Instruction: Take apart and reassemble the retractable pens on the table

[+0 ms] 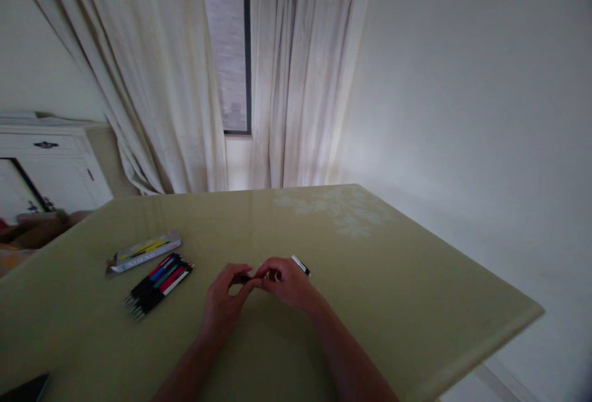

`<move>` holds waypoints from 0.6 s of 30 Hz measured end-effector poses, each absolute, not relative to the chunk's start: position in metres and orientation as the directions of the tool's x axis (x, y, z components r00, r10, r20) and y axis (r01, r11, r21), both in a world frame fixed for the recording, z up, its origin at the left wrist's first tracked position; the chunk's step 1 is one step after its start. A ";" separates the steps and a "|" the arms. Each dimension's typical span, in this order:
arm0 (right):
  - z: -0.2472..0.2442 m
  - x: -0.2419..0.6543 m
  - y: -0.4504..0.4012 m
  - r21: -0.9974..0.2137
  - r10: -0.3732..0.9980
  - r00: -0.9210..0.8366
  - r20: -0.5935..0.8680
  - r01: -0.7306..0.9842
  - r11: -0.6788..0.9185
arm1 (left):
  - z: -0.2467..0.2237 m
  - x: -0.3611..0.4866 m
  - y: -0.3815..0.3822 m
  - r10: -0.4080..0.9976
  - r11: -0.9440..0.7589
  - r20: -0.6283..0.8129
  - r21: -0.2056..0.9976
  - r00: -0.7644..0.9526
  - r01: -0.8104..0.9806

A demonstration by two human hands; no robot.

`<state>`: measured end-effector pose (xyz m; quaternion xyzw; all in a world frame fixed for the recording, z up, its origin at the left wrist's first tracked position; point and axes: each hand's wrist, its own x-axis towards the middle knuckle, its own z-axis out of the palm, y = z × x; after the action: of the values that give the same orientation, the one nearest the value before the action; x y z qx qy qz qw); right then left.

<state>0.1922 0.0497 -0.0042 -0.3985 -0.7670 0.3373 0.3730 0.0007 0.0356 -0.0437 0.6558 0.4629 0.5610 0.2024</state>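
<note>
Above the middle of the table, my left hand (223, 303) and my right hand (289, 282) meet at their fingertips. A small dark piece (245, 279), perhaps part of a pen, shows between the left thumb and fingers. The right thumb and forefinger are pinched against its near end; what else they hold is hidden. Just beyond the right hand lies a white and black pen part (301, 265). To the left rests a bundle of several pens (160, 283) with black, blue, green, red and white barrels.
Behind the pens lies an open pen box (145, 252) with yellow print. A dark flat object (28, 388) is cut off at the lower left of the green-covered table (393, 303). A white wall (485, 131) borders the right side; curtains (157, 81) hang behind.
</note>
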 end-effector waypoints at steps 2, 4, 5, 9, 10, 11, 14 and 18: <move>-0.005 0.194 0.052 -0.795 0.894 -0.334 0.298 0.432 0.426 | -0.046 0.001 0.038 0.824 -0.483 0.561 0.769 -0.079 0.420; -0.005 0.199 0.056 -0.773 0.936 -0.203 0.287 0.528 0.351 | -0.048 0.001 0.040 0.817 -0.463 0.566 0.757 -0.109 0.461; -0.005 0.203 0.059 -0.756 0.951 -0.123 0.285 0.580 0.302 | -0.048 0.001 0.040 0.816 -0.455 0.567 0.752 -0.116 0.478; -0.007 0.217 0.067 -0.651 0.963 0.085 0.256 0.751 0.106 | -0.045 0.003 0.037 0.831 -0.452 0.554 0.726 -0.051 0.518; -0.008 0.219 0.067 -0.627 0.967 0.093 0.238 0.775 0.079 | -0.044 0.004 0.036 0.835 -0.453 0.549 0.721 -0.033 0.524; -0.010 0.220 0.067 -0.605 0.971 0.092 0.219 0.794 0.061 | -0.042 0.005 0.034 0.839 -0.455 0.544 0.717 -0.016 0.528; -0.014 0.220 0.066 -0.547 0.979 0.084 0.184 0.837 0.031 | -0.040 0.007 0.030 0.842 -0.470 0.538 0.708 0.028 0.527; -0.019 0.219 0.063 -0.491 0.982 0.089 0.167 0.871 0.005 | -0.036 0.008 0.029 0.845 -0.477 0.532 0.707 0.051 0.522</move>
<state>0.2189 0.0627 -0.0191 -0.6963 -0.6654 0.1132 0.2441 0.0084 0.0287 -0.0364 0.7058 0.4840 0.4902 0.1648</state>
